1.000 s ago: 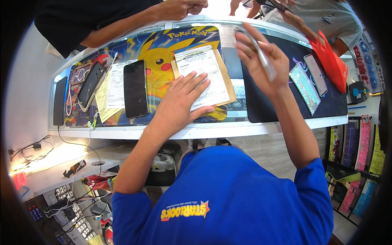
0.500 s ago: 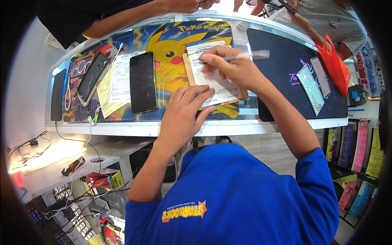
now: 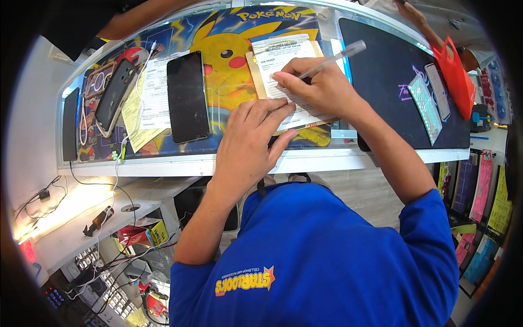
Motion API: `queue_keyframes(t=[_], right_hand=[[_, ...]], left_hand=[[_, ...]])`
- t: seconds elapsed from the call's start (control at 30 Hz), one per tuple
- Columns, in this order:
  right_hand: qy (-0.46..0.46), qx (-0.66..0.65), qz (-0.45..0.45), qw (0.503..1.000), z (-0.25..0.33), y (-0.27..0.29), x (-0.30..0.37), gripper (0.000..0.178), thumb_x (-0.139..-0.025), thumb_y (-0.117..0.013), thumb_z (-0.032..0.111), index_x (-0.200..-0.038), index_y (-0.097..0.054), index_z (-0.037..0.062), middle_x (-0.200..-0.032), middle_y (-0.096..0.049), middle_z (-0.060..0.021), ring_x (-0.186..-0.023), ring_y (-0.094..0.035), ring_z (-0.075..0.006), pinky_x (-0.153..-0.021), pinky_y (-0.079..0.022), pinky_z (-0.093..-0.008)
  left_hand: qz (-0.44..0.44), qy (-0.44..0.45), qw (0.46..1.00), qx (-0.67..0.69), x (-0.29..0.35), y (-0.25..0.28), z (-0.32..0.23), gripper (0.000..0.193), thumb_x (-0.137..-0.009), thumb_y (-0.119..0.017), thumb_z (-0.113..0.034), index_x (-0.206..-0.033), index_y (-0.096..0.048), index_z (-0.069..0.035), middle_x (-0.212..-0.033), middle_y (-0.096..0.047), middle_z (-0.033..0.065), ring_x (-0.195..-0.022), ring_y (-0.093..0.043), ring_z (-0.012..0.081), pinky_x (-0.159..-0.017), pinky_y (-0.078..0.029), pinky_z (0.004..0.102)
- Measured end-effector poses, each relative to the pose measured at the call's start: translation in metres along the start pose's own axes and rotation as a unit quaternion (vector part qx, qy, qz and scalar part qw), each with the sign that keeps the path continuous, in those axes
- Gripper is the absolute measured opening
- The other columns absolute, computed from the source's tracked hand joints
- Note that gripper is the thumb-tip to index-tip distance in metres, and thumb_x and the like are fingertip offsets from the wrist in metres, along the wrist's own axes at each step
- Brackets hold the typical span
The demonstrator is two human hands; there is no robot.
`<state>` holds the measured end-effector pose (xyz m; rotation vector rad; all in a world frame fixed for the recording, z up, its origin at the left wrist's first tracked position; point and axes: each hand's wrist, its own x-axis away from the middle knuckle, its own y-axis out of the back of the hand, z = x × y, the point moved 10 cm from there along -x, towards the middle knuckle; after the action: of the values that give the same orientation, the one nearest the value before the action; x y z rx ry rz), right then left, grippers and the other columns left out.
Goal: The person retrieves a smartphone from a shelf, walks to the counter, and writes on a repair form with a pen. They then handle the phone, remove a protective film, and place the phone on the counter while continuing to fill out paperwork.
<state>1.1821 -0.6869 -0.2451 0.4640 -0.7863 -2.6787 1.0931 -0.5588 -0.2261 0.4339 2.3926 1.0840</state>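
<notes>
A pad of printed forms point(image 3: 280, 54) lies on the colourful cartoon mat point(image 3: 226, 41). My right hand point(image 3: 321, 87) grips a clear pen point(image 3: 348, 52), its lower end down at the form and its upper end pointing right. Spread over the pad's lower left edge, my left hand point(image 3: 250, 136) lies flat with its fingers apart, the fingertips on the paper. Left of that hand lies a dark-screened phone point(image 3: 188, 98), partly over a filled-in white form point(image 3: 158, 98) and a yellow sheet point(image 3: 136, 120).
Farther left are a black phone case point(image 3: 116, 92), a white cable point(image 3: 143, 82) and a dark slab point(image 3: 71, 125). On the black mat point(image 3: 381, 103) at right lie a white-framed phone point(image 3: 437, 92), a glittery case point(image 3: 425, 109) and a red bag point(image 3: 455, 82). Other people's arms point(image 3: 147, 19) reach the far edge.
The view has shifted, so the counter sits higher in it. My right hand has lowered the pen toward the form, and the pen now tilts more steeply. My left hand stays on the pad.
</notes>
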Motion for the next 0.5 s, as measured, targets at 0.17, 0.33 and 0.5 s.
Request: queue_keyframes(t=[0.17, 0.33, 0.5], right_hand=[[-0.092, -0.063, 0.014, 0.994, -0.012, -0.001, -0.003, 0.035, -0.103, -0.071, 0.035, -0.097, -0.079, 0.001, -0.071, -0.072, -0.0075, -0.061, -0.064, -0.0146, -0.061, -0.05, -0.0319], [-0.09, -0.08, -0.016, 0.993, -0.017, 0.006, 0.001, 0.034, -0.104, -0.07, 0.035, -0.098, -0.079, 0.0022, -0.073, -0.072, -0.0026, -0.064, -0.063, -0.0091, -0.061, -0.049, -0.0291], [-0.136, -0.089, 0.015, 0.987, -0.016, 0.001, 0.008, 0.034, -0.105, -0.069, 0.035, -0.097, -0.078, 0.0027, -0.075, -0.072, -0.0019, -0.07, -0.062, -0.0075, -0.064, -0.047, -0.027]], left_hand=[[-0.009, 0.001, 1.0, 0.0, 0.003, 0.003, 0.003, 0.04, -0.092, -0.079, -0.024, -0.129, -0.071, -0.009, -0.128, -0.066, 0.0056, -0.123, -0.059, 0.0287, -0.109, -0.044, 0.046], [-0.157, 0.109, 0.971, -0.145, 0.013, 0.065, 0.035, 0.058, -0.093, -0.079, -0.028, -0.144, -0.062, -0.008, -0.149, -0.056, 0.0151, -0.142, -0.046, 0.038, -0.117, -0.035, 0.0524], [-0.152, 0.267, 0.941, -0.14, 0.038, 0.076, 0.084, 0.065, -0.097, -0.074, -0.028, -0.155, -0.054, -0.008, -0.161, -0.046, 0.0226, -0.148, -0.039, 0.0436, -0.123, -0.034, 0.0528]])
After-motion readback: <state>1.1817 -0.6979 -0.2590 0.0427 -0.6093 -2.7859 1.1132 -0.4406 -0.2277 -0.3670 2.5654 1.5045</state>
